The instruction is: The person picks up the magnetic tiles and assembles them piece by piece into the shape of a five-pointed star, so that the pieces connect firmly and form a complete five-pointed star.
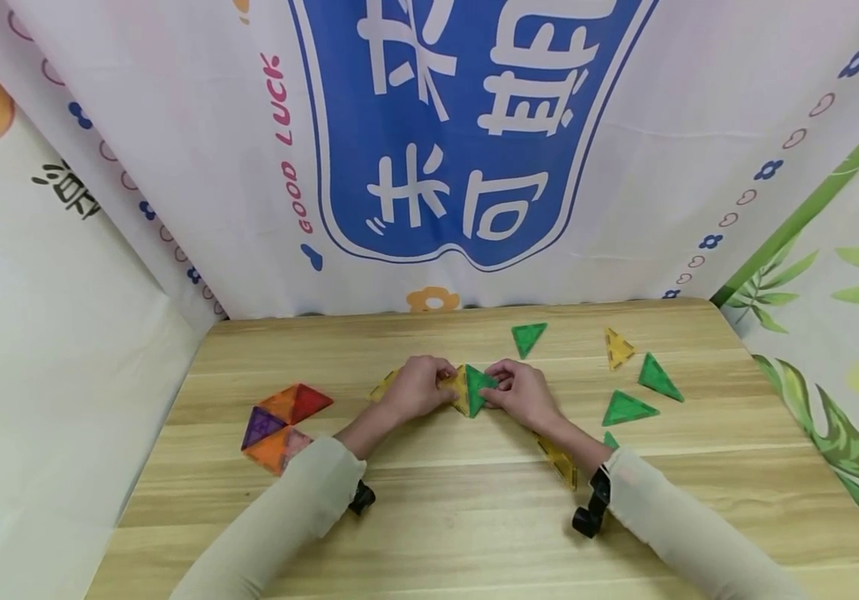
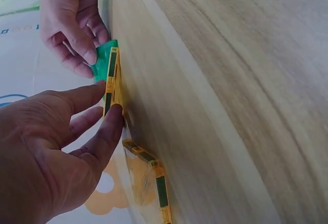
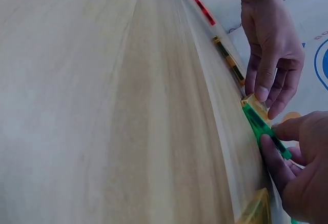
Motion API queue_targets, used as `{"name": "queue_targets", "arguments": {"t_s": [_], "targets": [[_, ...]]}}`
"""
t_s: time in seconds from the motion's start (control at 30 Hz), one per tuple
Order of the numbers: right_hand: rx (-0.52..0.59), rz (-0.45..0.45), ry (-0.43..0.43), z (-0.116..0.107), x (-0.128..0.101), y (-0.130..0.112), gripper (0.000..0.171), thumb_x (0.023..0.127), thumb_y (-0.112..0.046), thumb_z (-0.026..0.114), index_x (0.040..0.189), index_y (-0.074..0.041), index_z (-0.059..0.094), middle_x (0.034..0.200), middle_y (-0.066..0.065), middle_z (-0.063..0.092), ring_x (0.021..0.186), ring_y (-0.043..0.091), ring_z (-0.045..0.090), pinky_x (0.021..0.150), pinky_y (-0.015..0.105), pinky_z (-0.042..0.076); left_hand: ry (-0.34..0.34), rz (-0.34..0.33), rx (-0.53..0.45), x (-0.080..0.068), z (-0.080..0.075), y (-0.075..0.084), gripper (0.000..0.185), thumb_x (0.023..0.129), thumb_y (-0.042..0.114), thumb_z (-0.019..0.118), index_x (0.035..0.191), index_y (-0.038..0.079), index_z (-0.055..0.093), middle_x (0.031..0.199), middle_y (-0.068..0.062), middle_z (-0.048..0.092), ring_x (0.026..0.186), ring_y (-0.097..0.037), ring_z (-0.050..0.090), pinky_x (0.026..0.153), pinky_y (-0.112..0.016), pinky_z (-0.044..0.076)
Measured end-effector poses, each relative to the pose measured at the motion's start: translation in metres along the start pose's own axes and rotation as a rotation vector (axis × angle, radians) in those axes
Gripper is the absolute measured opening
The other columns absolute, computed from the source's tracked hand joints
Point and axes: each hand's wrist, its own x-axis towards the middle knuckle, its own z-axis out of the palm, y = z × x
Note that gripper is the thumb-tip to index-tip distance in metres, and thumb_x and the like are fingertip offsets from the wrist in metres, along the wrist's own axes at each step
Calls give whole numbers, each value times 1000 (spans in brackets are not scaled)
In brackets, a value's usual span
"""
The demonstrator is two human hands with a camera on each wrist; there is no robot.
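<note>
My left hand (image 1: 417,387) pinches a yellow triangular magnetic tile (image 2: 112,83) between thumb and fingers. Opposite it, my right hand (image 1: 522,392) pinches a green triangular magnetic tile (image 1: 476,390). The two tiles meet along one edge, just above the tabletop or on it; the exact height I cannot tell. Another yellow tile (image 1: 382,387) lies beside the left hand, partly covered by it. Under the right forearm rests one more yellow tile (image 1: 558,462). In the right wrist view the green tile (image 3: 265,128) shows its thick edge toward the camera.
Left on the wooden table (image 1: 459,517), red, orange, purple and pink tiles join in a partial ring, with an orange tile (image 1: 267,451) at its front. Several loose tiles lie to the right, among them a green tile (image 1: 628,408) and a yellow tile (image 1: 618,348). A printed curtain (image 1: 249,250) hangs behind.
</note>
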Motion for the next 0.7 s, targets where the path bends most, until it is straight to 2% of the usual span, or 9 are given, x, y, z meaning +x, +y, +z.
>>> {"name": "queue_targets", "arguments": {"t_s": [0.1, 0.23, 0.37, 0.53, 0.63, 0.7], "targets": [[-44, -16, 9, 3, 0, -2, 28, 90, -12, 86, 114, -3, 76, 97, 7, 77, 84, 17, 72, 75, 32, 61, 0, -10, 26, -1, 1, 0, 31, 89, 14, 88, 117, 3, 78, 101, -7, 73, 89, -17, 64, 81, -34, 56], [-99, -41, -1, 2, 0, -3, 26, 90, -14, 86, 112, -3, 76, 93, 6, 77, 81, 16, 71, 71, 29, 59, 7, -4, 67, -3, 1, 1, 33, 89, 15, 88, 118, 2, 78, 105, -9, 73, 93, -19, 65, 84, -35, 57], [-150, -60, -31, -7, -2, -4, 27, 92, -16, 85, 113, -2, 77, 96, 5, 77, 85, 16, 72, 75, 30, 60, 18, -9, 110, -5, 3, 2, 34, 89, 17, 88, 119, 4, 78, 105, -7, 72, 92, -17, 65, 83, -35, 57], [-195, -124, -76, -35, -10, -3, 27, 95, -15, 81, 118, -1, 76, 104, 8, 77, 92, 19, 73, 80, 36, 62, 48, 20, 166, -8, 5, 7, 34, 89, 20, 88, 120, 7, 79, 109, -6, 73, 97, -19, 68, 85, -35, 59], [-223, -184, -99, -56, -17, 2, 26, 97, -13, 79, 119, 1, 75, 110, 12, 76, 94, 21, 73, 80, 36, 62, 42, 81, 164, -9, 7, 13, 35, 91, 20, 87, 122, 6, 77, 115, -8, 73, 100, -20, 68, 85, -35, 60], [-241, -216, -126, -70, -22, 6, 25, 97, -11, 78, 119, 1, 75, 113, 13, 76, 95, 21, 73, 81, 34, 62, 13, 128, 165, -9, 9, 19, 36, 92, 21, 86, 124, 7, 76, 118, -8, 73, 102, -20, 68, 86, -33, 60]]}}
